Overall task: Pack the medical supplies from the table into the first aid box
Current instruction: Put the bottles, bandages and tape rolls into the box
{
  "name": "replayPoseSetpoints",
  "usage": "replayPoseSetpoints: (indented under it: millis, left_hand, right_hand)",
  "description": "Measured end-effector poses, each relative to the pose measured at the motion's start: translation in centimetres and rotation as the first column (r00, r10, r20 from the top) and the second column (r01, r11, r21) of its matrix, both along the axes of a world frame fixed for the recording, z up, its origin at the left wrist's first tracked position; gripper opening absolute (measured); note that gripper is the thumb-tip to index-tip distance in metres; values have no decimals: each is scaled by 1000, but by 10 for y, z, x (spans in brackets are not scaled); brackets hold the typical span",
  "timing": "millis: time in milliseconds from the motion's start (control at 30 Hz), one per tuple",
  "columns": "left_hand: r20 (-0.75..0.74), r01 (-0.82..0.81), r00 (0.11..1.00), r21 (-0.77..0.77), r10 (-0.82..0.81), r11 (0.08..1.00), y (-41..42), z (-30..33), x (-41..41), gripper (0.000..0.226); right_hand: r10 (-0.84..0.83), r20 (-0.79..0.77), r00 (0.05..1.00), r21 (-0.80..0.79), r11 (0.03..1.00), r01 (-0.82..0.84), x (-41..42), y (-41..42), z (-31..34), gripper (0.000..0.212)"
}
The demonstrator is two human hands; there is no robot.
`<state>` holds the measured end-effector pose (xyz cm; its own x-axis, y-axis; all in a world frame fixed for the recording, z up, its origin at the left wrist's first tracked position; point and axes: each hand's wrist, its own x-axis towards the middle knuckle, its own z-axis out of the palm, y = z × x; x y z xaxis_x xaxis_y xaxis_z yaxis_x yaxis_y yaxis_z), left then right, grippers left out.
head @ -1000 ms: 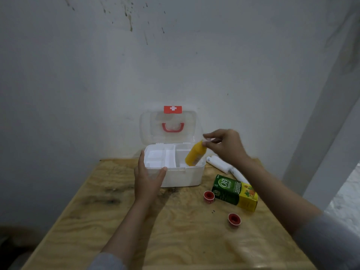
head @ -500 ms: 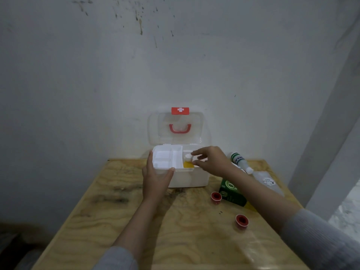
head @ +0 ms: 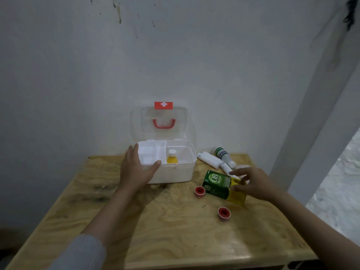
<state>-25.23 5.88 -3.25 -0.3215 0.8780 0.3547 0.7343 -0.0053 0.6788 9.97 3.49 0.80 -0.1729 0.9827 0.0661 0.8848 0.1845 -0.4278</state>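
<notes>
Just beyond the left hand (head: 136, 170), the white plastic first aid box (head: 171, 172) sits open on the pale plywood surface (head: 175, 230), clear lid (head: 159, 121) tipped back against the wall. Left hand spread flat on the box's near-left corner, thumb over the rim, bracing not gripping. One yellow bottle with a white cap (head: 171, 157) stands upright inside, in the large compartment right of that thumb; small divided sections look empty. So one item packed, rest still out.

Right hand (head: 251, 184) half open, fingers curled around the yellow end of the green-and-yellow cardboard medicine box (head: 220, 185); carton looks tilted, contact seems made but a firm grip can't be confirmed. Probably the next item to go in.

Left of the right hand: small red-and-white tape roll (head: 199, 191) just beside the carton. Nearer the camera: a second red-and-white tape roll (head: 224, 213). Beyond the right hand: white rolled bandages (head: 210, 159) and a clear bottle with green label (head: 224, 155) lying down, near the wall. Something pale behind the fingers, can't identify.
</notes>
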Motion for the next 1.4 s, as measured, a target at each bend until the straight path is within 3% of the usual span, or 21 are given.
replayPoseSetpoints:
  millis: [133, 367, 567, 700, 900, 1167, 1267, 1400]
  left_hand:
    - [-36, -3, 999, -49, 1, 999, 6, 0, -3, 99]
    - [-10, 18, 1000, -25, -18, 1000, 4, -3, -4, 99]
    - [-9, 26, 1000, -27, -26, 999, 5, -5, -4, 97]
    - [-6, 33, 999, -16, -33, 999, 5, -6, -5, 96]
    - [-6, 41, 999, -38, -42, 998, 5, -6, -6, 97]
    - [-28, 31, 999, -55, -33, 998, 4, -7, -5, 94]
    - [-44, 24, 999, -48, -26, 999, 4, -7, -5, 92]
    - [-58, 16, 998, -41, -18, 999, 5, -8, -4, 91]
  right_hand:
    - [-13, 68, 998, 24, 1000, 11, -4, 0, -14, 51]
    - [21, 18, 1000, 16, 1000, -21, -3, -1, -18, 47]
    - [37, -189, 981, 289, 957, 19, 4, 11, 9, 41]
    - [75, -209, 975, 384, 923, 11, -15, 37, 39, 31]
    - [145, 24, 989, 323, 935, -145, -88, 77, 53, 33]
    - [234, 181, 955, 158, 952, -263, -151, 110, 51, 32]
    - [256, 184, 949, 112, 954, -279, -163, 116, 46, 38]
    - [184, 115, 976, 179, 963, -203, -167, 119, 37, 38]
